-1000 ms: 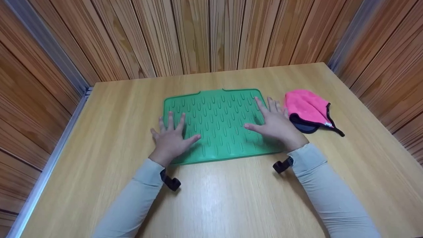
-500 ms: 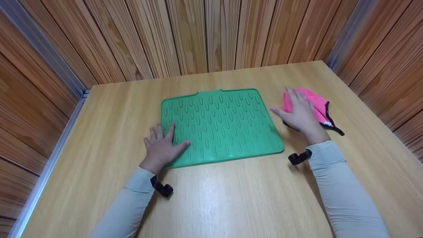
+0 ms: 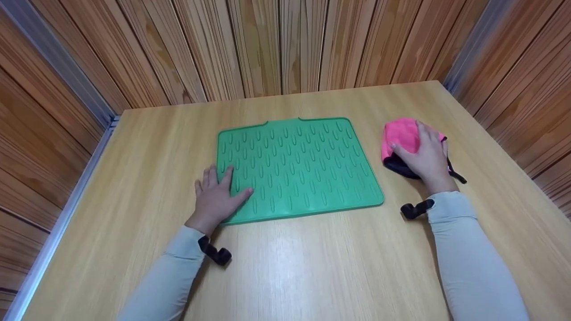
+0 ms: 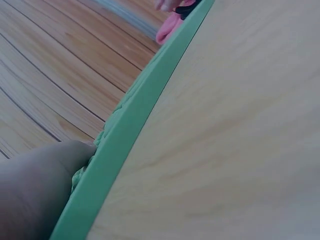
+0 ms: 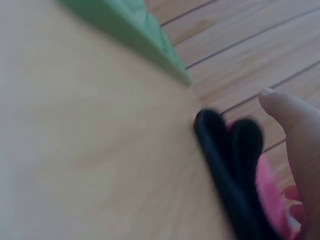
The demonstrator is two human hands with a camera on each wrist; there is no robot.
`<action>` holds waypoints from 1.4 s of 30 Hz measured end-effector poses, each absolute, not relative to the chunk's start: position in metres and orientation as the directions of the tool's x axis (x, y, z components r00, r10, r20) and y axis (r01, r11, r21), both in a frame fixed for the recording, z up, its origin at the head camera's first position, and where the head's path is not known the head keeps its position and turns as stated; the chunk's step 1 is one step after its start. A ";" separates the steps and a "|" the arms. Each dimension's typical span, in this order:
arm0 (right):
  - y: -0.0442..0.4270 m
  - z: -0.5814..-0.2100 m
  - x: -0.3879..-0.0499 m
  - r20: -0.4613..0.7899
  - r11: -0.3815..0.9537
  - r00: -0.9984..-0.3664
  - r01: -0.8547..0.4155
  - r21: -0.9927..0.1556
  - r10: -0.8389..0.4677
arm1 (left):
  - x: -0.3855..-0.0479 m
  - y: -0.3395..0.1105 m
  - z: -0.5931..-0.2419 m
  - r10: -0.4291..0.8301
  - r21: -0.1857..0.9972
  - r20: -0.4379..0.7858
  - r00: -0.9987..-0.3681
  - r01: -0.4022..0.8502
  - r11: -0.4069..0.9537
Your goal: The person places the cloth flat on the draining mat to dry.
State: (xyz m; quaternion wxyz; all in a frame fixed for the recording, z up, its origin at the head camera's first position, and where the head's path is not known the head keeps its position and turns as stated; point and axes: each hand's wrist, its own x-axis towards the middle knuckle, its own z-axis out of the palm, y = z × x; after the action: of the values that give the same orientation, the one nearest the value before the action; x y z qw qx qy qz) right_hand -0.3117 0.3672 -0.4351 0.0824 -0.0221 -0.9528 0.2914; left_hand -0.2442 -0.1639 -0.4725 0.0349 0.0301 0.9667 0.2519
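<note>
A green mat (image 3: 299, 169) with a raised rim and small oval ridges lies flat on the table. My left hand (image 3: 213, 203) rests, fingers spread, across its near left corner; in the left wrist view the thumb (image 4: 45, 175) lies over the mat's edge (image 4: 125, 122). To the mat's right is a pink fabric pouch-like piece (image 3: 398, 133) with black edging and a short black loop. Over it lies my right hand (image 3: 427, 156). The right wrist view shows the thumb (image 5: 300, 130) straight and apart from the folded black edging (image 5: 235, 170), with fingertips against the pink cloth.
A light wooden table (image 3: 276, 272) bears everything. Wood-plank walls (image 3: 258, 49) rise at the back and both sides, with grey metal strips in the corners. Each wrist wears a small black camera mount (image 3: 216, 254).
My right hand has gone from above the mat's right side rightwards and down onto the pink cloth, which is now bunched. My left hand has slid slightly left and nearer, onto the corner.
</note>
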 end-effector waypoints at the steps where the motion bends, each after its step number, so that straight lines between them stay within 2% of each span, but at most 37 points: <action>1: 0.370 -0.438 -0.312 0.140 0.835 -0.985 0.004 -0.550 0.097 | -0.244 -0.164 -0.473 0.077 0.487 -0.054 -0.996 0.041 0.873; 7: 0.383 -0.452 -0.311 0.079 0.855 -0.986 0.087 -0.511 0.147 | -0.244 -0.164 -0.473 0.078 0.469 -0.067 -0.995 0.037 0.882; 17: 0.385 -0.449 -0.315 -0.002 0.822 -0.979 0.171 -0.543 0.203 | -0.243 -0.164 -0.470 0.068 0.458 -0.054 -0.996 0.036 0.888; 21: 0.384 -0.447 -0.316 0.024 0.805 -0.971 0.183 -0.564 0.238 | -0.243 -0.164 -0.469 0.067 0.456 -0.052 -0.996 0.035 0.889; 28: 0.381 -0.449 -0.312 0.133 0.791 -0.957 0.131 -0.597 0.259 | -0.243 -0.163 -0.471 0.067 0.449 -0.062 -0.996 0.032 0.893; 42: 0.377 -0.446 -0.309 0.106 0.743 -0.943 0.176 -0.645 0.315 | -0.243 -0.164 -0.471 0.067 0.453 -0.058 -0.996 0.033 0.891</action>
State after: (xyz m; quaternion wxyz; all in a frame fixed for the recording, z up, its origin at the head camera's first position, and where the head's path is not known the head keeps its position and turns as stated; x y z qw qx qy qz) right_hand -0.3088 0.3771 -0.4455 0.1043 -0.1321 -0.9278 0.3329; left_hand -0.2428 -0.1644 -0.4714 0.0360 0.0257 0.9716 0.2324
